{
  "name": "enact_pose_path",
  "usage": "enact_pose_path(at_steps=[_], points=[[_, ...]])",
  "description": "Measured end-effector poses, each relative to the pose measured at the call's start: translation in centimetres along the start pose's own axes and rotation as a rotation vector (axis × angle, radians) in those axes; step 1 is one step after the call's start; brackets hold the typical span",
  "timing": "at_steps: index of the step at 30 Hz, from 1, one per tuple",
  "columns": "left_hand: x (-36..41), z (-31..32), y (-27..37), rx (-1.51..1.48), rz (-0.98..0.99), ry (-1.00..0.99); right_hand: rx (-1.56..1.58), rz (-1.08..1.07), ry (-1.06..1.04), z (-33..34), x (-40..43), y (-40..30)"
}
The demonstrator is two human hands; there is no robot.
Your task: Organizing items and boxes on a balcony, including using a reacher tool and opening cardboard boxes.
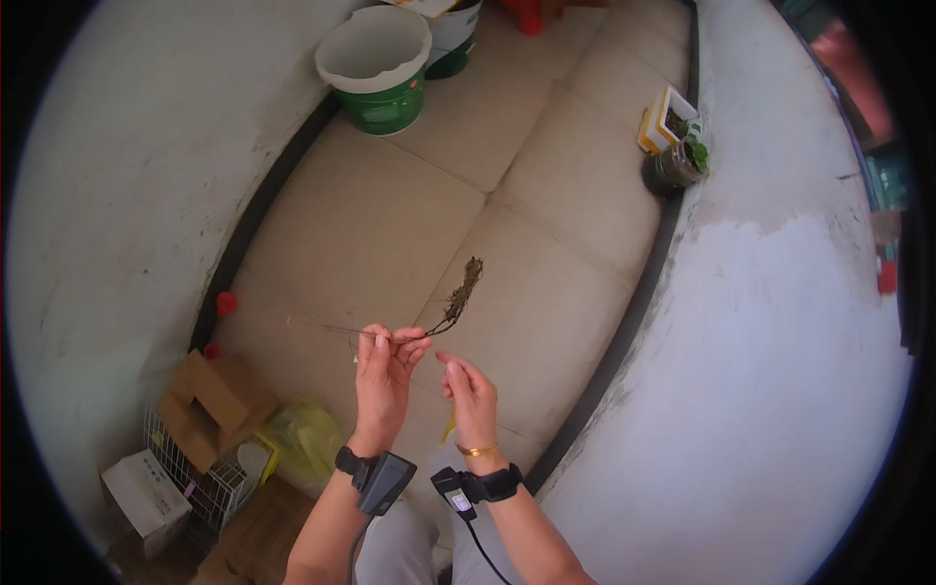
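Note:
My left hand (387, 369) pinches the thin stems of a small plant with a clump of roots (463, 291). The stems run leftward from the fingers, and the brown, soil-covered root clump points up and to the right over the floor. Just right of it, my right hand (468, 387) is raised with its fingers bent and touches neither the roots nor the stems. Whether a small thing sits between its thumb and fingers cannot be made out. Both wrists wear black straps with devices, and a gold bracelet is on the right one.
A green and white bucket (384, 106) stands at the upper left wall. By the right wall are a white and yellow planter (652, 131) and a dark plastic pot (665, 172) with a leafy plant. Lower left: cardboard box (238, 395), wire rack (227, 490), white box (150, 490), yellow-green plastic bag (307, 439).

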State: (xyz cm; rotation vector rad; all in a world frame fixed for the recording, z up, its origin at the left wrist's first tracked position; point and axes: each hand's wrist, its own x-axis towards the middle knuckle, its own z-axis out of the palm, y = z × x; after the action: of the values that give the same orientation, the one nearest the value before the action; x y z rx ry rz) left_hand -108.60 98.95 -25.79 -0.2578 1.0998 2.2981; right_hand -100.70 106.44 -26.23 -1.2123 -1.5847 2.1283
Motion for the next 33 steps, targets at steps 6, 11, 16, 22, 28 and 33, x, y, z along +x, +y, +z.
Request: enact_pose_path(at_steps=[6,11,16,22,28,33], points=[[13.9,5.2,-0.7,0.033,-0.035,-0.091,0.057,0.072,0.026,1.2,15.3,-6.0],[26.4,8.3,2.0,0.093,-0.044,-0.118,0.243,0.121,0.014,5.3,27.2,-10.8],[36.8,12.2,5.6,0.190,-0.104,-0.156,0.345,0.135,0.091,9.2,36.4,-17.3],[48.1,17.2,8.9,0.426,-0.046,-0.187,0.428,0.161,0.056,11.8,48.4,-24.1],[57.2,19.4,9.7,0.556,-0.145,-0.168,0.438,0.175,0.004,13.2,59.8,-28.8],[63.3,17.8,7.2,0.500,-0.393,0.117,0.512,0.261,-0.034,13.8,67.9,-30.3]])
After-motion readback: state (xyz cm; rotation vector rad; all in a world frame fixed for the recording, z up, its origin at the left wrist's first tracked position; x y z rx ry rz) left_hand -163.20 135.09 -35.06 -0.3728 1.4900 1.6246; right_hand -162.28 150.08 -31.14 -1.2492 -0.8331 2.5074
